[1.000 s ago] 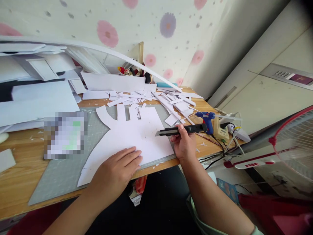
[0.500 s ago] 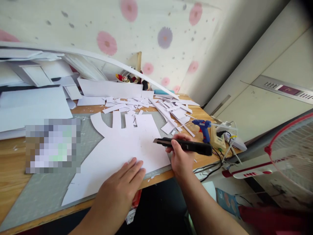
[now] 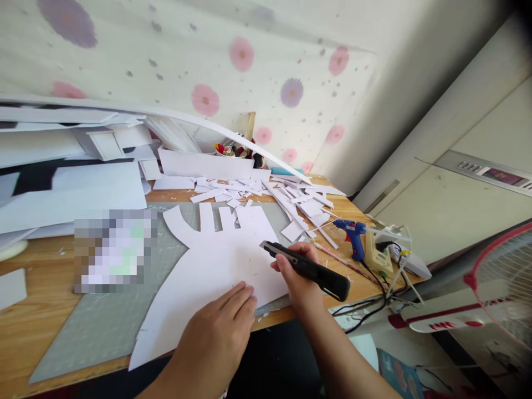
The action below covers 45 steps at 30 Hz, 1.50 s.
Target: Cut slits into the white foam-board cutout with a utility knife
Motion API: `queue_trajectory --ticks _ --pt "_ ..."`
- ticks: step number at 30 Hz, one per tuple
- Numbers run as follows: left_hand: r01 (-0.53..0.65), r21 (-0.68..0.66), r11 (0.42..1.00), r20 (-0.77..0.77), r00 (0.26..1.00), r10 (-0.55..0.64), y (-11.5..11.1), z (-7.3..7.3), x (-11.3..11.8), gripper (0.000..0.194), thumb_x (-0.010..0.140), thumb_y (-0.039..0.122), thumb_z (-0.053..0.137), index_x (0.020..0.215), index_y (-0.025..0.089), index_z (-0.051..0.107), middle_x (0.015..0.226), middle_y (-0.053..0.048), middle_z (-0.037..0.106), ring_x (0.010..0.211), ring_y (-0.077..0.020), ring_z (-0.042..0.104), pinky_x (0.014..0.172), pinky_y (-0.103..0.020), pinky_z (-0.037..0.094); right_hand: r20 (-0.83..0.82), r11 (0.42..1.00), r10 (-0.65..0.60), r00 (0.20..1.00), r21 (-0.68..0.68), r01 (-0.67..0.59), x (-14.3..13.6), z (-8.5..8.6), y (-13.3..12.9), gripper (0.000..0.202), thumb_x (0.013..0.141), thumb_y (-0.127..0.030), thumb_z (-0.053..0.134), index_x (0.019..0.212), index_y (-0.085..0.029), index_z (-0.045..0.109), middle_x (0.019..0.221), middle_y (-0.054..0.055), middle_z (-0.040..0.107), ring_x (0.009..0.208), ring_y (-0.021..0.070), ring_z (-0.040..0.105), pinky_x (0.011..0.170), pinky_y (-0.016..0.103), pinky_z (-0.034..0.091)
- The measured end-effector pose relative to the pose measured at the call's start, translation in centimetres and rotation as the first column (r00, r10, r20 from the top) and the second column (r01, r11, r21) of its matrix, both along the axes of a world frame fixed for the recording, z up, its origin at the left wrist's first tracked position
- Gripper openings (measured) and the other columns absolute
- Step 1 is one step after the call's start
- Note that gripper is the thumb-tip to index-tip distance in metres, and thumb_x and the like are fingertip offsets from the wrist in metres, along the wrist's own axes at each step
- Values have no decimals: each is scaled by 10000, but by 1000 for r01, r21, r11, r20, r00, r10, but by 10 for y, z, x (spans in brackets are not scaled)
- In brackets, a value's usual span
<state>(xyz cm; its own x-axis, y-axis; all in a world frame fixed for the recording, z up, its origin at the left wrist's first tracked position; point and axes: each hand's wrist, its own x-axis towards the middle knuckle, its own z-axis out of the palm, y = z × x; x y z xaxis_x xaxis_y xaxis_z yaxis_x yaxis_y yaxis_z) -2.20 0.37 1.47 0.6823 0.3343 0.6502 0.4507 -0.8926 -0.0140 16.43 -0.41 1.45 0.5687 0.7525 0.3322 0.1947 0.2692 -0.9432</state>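
Observation:
A white foam board sheet (image 3: pixel 220 257) lies on a grey-green cutting mat (image 3: pixel 112 327). Its far edge is cut into a curved prong and several straight slots. My left hand (image 3: pixel 220 327) rests flat on the sheet near its front edge, fingers stretched out. In my right hand (image 3: pixel 301 277) is a black utility knife (image 3: pixel 311 269), gripped with the blade out and pointing left over the sheet's right part. Whether the blade tip touches the board I cannot tell.
Behind the sheet lie many white offcuts (image 3: pixel 299 199). A blue glue gun (image 3: pixel 353 235) stands at the right beside a power strip (image 3: pixel 376 257) with cables. White boards (image 3: pixel 70 194) are stacked at the left, near a blurred-out item (image 3: pixel 116 252). A racket (image 3: pixel 507 277) is at far right.
The view has shifted, so everything sits lower and further right. My right hand has tilted the knife, its rear end now lower. My left hand stays on the sheet.

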Motion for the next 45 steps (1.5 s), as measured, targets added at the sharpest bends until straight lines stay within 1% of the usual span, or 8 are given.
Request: queue_trajectory --ticks 5,8,14,19,24,30,40,45 --pt "-14 -5 1000 28 1000 14 4 1 -4 337 958 223 398 1001 158 726 1090 -52 740 1043 -247 684 850 -379 604 386 1000 -4 923 27 -7 -3 11 14 261 785 -315 706 1020 -211 663 913 53 741 784 205 734 746 337 593" --pt "-4 41 999 16 1000 3 4 -4 -5 322 954 205 409 1019 145 720 1111 -61 734 1055 -257 679 865 -389 596 462 999 7 887 35 -26 -5 11 21 242 801 -321 691 1013 -206 683 929 54 757 821 199 732 767 313 596" --pt "3 64 998 26 1000 -5 3 -11 -6 305 944 190 434 1049 113 710 1117 -100 729 1049 -274 681 868 -404 594 486 999 35 873 -32 -23 -6 0 25 240 814 -350 679 1002 -202 680 911 49 758 789 192 728 735 301 599" --pt "17 16 1000 80 997 -18 0 -20 -5 292 932 181 457 1053 101 710 1123 -120 723 1089 -285 659 922 -410 562 519 997 74 851 -68 -45 -4 0 24 235 816 -354 681 1002 -210 675 890 42 759 756 186 726 697 288 598" --pt "30 -26 999 130 991 -26 -4 -28 -7 263 912 163 495 1052 99 708 1122 -114 723 1112 -274 644 988 -403 514 571 999 50 820 -43 -30 -4 1 25 221 816 -331 686 996 -204 675 865 36 759 723 173 723 676 268 593" --pt "24 -51 998 123 992 -17 -4 -28 -7 259 905 168 516 1065 92 704 1142 -118 715 1133 -279 630 1011 -404 498 589 997 64 805 -69 -28 -2 -1 24 220 819 -340 686 997 -212 673 865 31 759 726 170 721 680 267 591" --pt "37 -42 998 138 990 -31 -3 -24 -7 256 915 178 504 1048 95 707 1123 -122 721 1094 -278 651 957 -411 544 562 994 102 821 -95 -58 -5 2 23 234 833 -376 663 998 -211 672 883 37 755 745 176 717 700 273 586" --pt "41 -33 999 124 992 -37 -4 -22 -7 262 909 114 478 1043 104 702 1119 -110 723 1099 -270 651 955 -415 552 585 996 86 807 -70 -55 -6 0 24 228 827 -371 652 986 -209 672 866 43 755 731 181 716 686 277 581"
